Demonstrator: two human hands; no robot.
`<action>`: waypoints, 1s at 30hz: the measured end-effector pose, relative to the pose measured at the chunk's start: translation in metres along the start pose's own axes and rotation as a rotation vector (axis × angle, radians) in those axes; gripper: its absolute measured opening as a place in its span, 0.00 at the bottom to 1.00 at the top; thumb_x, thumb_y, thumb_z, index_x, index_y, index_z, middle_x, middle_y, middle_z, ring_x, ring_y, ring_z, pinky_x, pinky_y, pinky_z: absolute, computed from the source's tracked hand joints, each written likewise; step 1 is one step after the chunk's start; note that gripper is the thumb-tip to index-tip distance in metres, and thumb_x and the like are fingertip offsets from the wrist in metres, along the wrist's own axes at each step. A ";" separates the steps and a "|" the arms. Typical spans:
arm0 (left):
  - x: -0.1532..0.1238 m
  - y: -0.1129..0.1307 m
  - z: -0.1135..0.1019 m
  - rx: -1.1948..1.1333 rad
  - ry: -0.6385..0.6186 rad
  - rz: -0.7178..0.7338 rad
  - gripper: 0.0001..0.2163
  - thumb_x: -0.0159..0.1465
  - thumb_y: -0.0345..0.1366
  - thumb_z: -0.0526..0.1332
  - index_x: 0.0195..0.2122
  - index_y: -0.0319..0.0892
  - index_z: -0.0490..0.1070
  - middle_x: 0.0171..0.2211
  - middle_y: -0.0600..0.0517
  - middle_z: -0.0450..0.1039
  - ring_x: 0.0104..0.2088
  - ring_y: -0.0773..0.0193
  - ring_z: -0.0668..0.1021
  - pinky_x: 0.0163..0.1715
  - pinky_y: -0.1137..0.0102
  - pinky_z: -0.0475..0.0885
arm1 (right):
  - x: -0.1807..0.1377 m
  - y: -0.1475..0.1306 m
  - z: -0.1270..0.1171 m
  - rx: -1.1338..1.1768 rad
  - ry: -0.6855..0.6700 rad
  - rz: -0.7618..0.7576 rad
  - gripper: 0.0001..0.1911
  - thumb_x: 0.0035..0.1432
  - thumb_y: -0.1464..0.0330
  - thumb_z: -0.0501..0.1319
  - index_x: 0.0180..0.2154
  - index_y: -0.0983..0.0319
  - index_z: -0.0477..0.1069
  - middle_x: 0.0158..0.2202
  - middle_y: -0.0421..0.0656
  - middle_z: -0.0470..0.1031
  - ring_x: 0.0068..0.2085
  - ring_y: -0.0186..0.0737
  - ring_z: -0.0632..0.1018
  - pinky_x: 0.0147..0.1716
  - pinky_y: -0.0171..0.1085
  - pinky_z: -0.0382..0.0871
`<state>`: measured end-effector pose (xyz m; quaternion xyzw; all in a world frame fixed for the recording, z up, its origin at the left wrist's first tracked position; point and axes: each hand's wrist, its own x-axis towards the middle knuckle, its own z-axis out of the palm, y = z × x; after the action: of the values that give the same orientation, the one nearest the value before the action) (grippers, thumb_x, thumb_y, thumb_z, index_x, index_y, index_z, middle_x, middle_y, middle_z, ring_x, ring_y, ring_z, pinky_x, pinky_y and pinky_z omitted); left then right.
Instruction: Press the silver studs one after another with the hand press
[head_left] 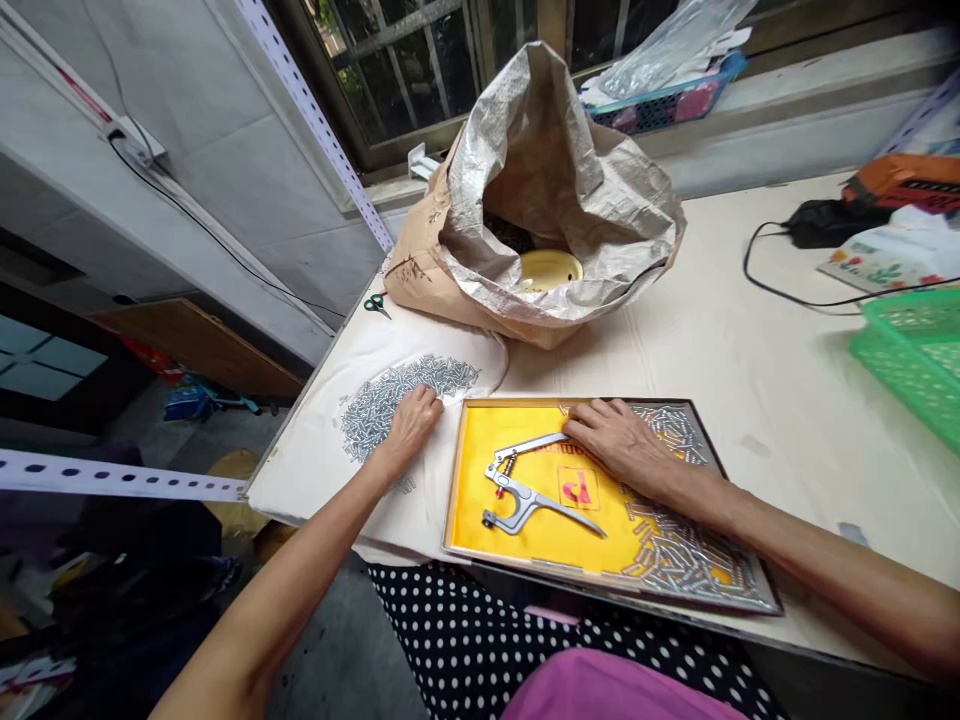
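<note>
My left hand (415, 422) rests at the right edge of a pile of small silvery metal pins (379, 405) on a white cloth (300, 480). Its fingers are curled together, and whatever they pinch is hidden. My right hand (619, 438) lies over a shallow, yellow-lined tray (480, 480), fingers bent down near its far edge. Spring-loaded pliers (517, 490) with grey metal handles lie in that tray, jaws to the left. One handle's end meets my right fingers; I cannot tell if they grip it. Loose metal pins (690, 555) cover the tray's right part.
A large woven sack (450, 270) stands open behind the tray, a yellow round piece (551, 270) inside. Green-handled scissors (377, 304) lie left of it. At right are a green basket (911, 350) and a black cable (795, 298). The table's left edge is near the pin pile.
</note>
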<state>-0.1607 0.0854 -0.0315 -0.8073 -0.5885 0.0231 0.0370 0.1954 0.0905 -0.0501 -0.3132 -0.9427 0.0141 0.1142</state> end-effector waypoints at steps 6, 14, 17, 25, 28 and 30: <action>-0.008 0.000 0.001 -0.063 0.013 -0.068 0.14 0.70 0.32 0.50 0.31 0.42 0.71 0.35 0.45 0.70 0.41 0.54 0.69 0.43 0.61 0.67 | -0.012 -0.048 -0.006 0.127 0.019 0.029 0.08 0.69 0.65 0.55 0.36 0.60 0.68 0.36 0.44 0.74 0.36 0.44 0.71 0.39 0.44 0.58; 0.003 0.001 -0.003 -0.093 -0.081 -0.053 0.13 0.70 0.32 0.49 0.35 0.41 0.73 0.37 0.46 0.70 0.43 0.55 0.69 0.44 0.63 0.66 | -0.015 -0.076 0.001 0.253 -0.255 0.115 0.07 0.68 0.67 0.55 0.39 0.60 0.69 0.38 0.44 0.76 0.30 0.40 0.73 0.27 0.40 0.56; 0.006 0.002 -0.005 -0.045 -0.114 -0.001 0.13 0.70 0.29 0.47 0.34 0.42 0.71 0.38 0.46 0.70 0.44 0.55 0.68 0.44 0.64 0.66 | -0.013 -0.074 -0.001 0.258 -0.260 0.102 0.09 0.69 0.70 0.52 0.38 0.60 0.69 0.37 0.44 0.76 0.29 0.38 0.71 0.26 0.40 0.54; 0.012 0.009 -0.018 -0.160 -0.095 -0.038 0.12 0.65 0.25 0.50 0.31 0.40 0.71 0.35 0.43 0.72 0.42 0.53 0.72 0.44 0.60 0.69 | -0.044 -0.066 -0.010 0.307 -0.135 -0.052 0.11 0.66 0.78 0.50 0.42 0.60 0.67 0.38 0.44 0.74 0.33 0.39 0.71 0.30 0.39 0.58; 0.002 0.033 -0.031 -0.414 0.043 -0.184 0.09 0.64 0.29 0.55 0.35 0.40 0.75 0.37 0.45 0.76 0.40 0.56 0.75 0.44 0.62 0.70 | -0.051 -0.062 -0.018 0.258 -0.101 -0.084 0.14 0.64 0.80 0.50 0.45 0.60 0.67 0.40 0.45 0.74 0.35 0.39 0.72 0.32 0.39 0.59; -0.014 0.061 -0.041 -0.700 0.071 -0.324 0.08 0.63 0.35 0.60 0.38 0.40 0.77 0.35 0.48 0.78 0.34 0.60 0.77 0.40 0.66 0.72 | -0.051 -0.060 -0.022 0.231 -0.102 -0.092 0.14 0.64 0.80 0.50 0.45 0.60 0.67 0.40 0.45 0.74 0.35 0.39 0.73 0.31 0.39 0.59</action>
<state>-0.1042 0.0522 0.0036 -0.6679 -0.6791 -0.2134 -0.2173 0.2047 0.0104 -0.0334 -0.2536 -0.9527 0.1331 0.1021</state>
